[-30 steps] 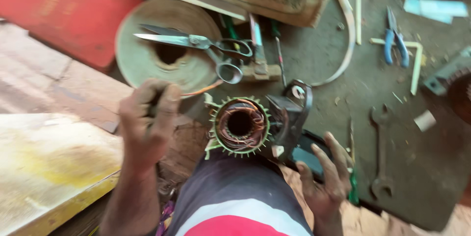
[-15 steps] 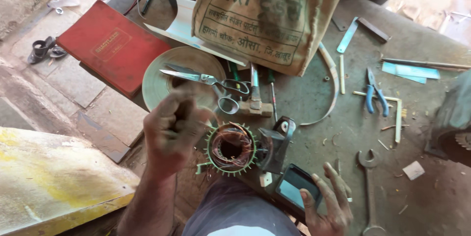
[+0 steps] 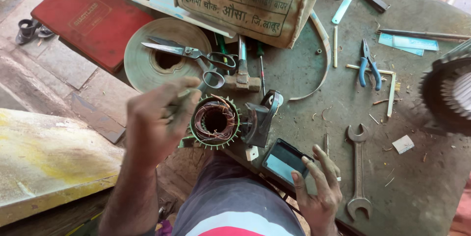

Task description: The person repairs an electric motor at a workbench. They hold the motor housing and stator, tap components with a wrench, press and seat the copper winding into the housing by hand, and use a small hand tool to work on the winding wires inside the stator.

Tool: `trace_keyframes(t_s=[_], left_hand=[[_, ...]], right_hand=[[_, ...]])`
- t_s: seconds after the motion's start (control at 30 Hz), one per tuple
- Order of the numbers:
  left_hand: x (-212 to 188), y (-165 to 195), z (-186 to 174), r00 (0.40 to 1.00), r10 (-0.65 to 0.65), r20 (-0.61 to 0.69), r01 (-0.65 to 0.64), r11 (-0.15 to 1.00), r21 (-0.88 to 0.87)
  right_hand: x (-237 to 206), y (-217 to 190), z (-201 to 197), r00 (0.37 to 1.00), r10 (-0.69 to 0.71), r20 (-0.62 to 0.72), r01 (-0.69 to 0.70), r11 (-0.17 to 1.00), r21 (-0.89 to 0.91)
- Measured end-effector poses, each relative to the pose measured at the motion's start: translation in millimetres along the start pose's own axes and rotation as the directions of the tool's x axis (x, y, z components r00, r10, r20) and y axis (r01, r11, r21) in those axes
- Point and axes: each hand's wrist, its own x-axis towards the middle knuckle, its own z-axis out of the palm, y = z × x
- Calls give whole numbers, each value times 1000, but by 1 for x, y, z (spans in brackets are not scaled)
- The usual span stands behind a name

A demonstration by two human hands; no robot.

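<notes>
The left hand point(image 3: 159, 118) is raised with fingers pinched together beside the wound stator point(image 3: 215, 121); whether it grips a wire there I cannot tell. The stator sits just right of that pinch, its bore facing up at the camera. Beyond it lie scissors point(image 3: 189, 54) on a tape roll point(image 3: 147, 67). The right hand point(image 3: 319, 192) rests open, fingertips touching a small dark screen point(image 3: 284, 160); a spanner point(image 3: 358, 170) lies just right.

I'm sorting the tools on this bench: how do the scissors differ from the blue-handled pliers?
The scissors are longer, all grey metal, and lie across a tan tape roll; the blue-handled pliers are shorter, have blue grips, and lie straight on the green bench. The scissors point left, the pliers away from the person. Neither is touched by the hands.
</notes>
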Motion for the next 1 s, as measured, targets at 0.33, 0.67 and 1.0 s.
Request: trace_keyframes(t_s=[0.33, 0.67, 1.0], left_hand=[[-35, -28, 49, 960, -120, 254, -12, 884, 467], [-34, -44, 53, 962, -48, 270, -79, 895, 440], [-21, -62, 52, 862, -111, 495, -149, 877, 457]], right_hand=[[11, 0, 9, 999, 28, 19, -29, 998, 52], [11, -3, 9, 995, 60, 76, -62, 998, 27], [9, 0, 10, 993, 57, 102, -60, 998, 28]])
